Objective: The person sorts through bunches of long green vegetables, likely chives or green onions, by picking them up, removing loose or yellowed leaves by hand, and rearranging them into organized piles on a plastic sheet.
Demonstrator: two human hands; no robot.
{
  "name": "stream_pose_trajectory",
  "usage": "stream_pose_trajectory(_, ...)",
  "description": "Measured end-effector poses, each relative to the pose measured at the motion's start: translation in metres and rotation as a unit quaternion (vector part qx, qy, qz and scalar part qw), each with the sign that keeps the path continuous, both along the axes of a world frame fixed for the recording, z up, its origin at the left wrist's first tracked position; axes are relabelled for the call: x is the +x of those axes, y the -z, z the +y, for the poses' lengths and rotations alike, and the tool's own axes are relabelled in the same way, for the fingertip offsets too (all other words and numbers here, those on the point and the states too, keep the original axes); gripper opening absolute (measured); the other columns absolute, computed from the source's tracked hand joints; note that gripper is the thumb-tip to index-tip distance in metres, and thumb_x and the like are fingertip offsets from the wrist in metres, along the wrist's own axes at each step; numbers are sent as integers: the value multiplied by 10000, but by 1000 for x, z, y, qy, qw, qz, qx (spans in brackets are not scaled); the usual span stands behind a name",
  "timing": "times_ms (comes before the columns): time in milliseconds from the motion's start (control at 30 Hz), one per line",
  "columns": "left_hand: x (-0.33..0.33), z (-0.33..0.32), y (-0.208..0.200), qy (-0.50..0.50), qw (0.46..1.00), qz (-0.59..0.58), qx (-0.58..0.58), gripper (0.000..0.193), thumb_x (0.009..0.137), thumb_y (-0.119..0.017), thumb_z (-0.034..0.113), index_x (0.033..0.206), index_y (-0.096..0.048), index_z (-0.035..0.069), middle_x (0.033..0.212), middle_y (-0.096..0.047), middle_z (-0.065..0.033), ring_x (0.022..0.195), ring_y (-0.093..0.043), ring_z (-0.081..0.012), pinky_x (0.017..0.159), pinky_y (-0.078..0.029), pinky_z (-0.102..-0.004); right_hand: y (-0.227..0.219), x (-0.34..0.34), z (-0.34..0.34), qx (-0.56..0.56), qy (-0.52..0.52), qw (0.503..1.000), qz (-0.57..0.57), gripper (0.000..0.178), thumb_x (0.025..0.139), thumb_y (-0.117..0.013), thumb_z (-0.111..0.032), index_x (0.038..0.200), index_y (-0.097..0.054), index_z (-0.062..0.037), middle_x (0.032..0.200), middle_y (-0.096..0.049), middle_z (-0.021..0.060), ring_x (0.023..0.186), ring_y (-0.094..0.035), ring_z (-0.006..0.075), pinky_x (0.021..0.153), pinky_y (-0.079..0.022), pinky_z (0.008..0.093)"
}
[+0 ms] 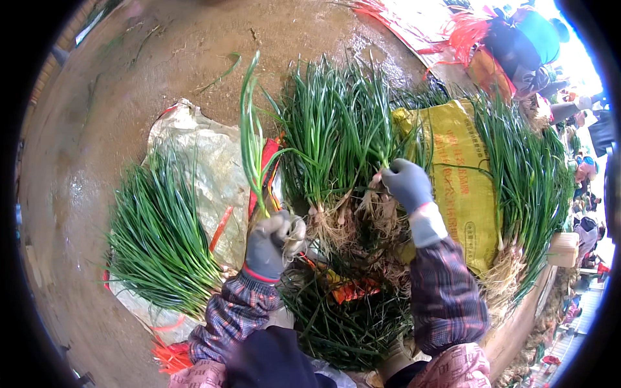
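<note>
My left hand [266,249], in a grey glove, is closed around the root end of a green onion [252,149], whose leaves point up and away. Pale roots stick out beside the fingers. My right hand [406,184], also gloved, pinches the lower stems of green onions at the right edge of a large upright pile [336,136]. Tangled roots [336,223] hang from that pile's near end. To the left, a neat bundle of green onions [165,233] lies on a whitish plastic sheet [223,152].
A yellow woven sack [462,187] lies right of the pile, with another row of green onions [527,181] beyond it. Loose dark leaves [349,323] cover the ground before me. Red plastic strips [171,355] lie at lower left. Another person [517,48] is at upper right.
</note>
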State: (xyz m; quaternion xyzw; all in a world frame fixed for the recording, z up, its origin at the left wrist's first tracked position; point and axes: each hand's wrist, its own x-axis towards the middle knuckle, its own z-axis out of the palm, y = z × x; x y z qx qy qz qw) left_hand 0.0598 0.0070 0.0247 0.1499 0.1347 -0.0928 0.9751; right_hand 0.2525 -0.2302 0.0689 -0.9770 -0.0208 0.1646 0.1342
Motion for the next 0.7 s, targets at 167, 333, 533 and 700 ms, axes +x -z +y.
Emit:
stream_pose_trajectory(167,-10,-41,24,106,965,159,180,337,996,-488,345,842,-609,71,873,-667,-143,577,-584,-194,526,-492,-290,-1,-78,6,226,42,971,59,362,868,-640,-326,747,-623,15,780,-634,133,689,-609,214,663,-485,358)
stream_pose_trajectory(333,-40,-25,50,196,957,103,186,276,1022,-445,248,1052,-601,22,882,-654,-88,694,-642,-163,599,-534,-275,35,-154,54,300,-52,951,54,341,889,-621,-318,874,-669,19,939,-626,203,841,-623,365,774,-492,430)
stream_pose_trajectory(533,-45,-19,21,200,946,203,157,254,989,-550,274,1107,-611,57,852,-652,-14,604,-567,-84,552,-486,-217,37,-158,26,387,56,910,135,443,966,-556,-404,887,-658,19,857,-638,144,758,-611,256,721,-480,406)
stream_pose_trajectory(700,-56,-18,12,128,904,126,387,185,941,-645,204,1053,-638,57,912,-679,-28,774,-614,-84,694,-496,-236,16,-145,62,183,3,978,99,519,889,-628,-506,738,-579,-12,711,-618,133,646,-590,278,641,-469,398)
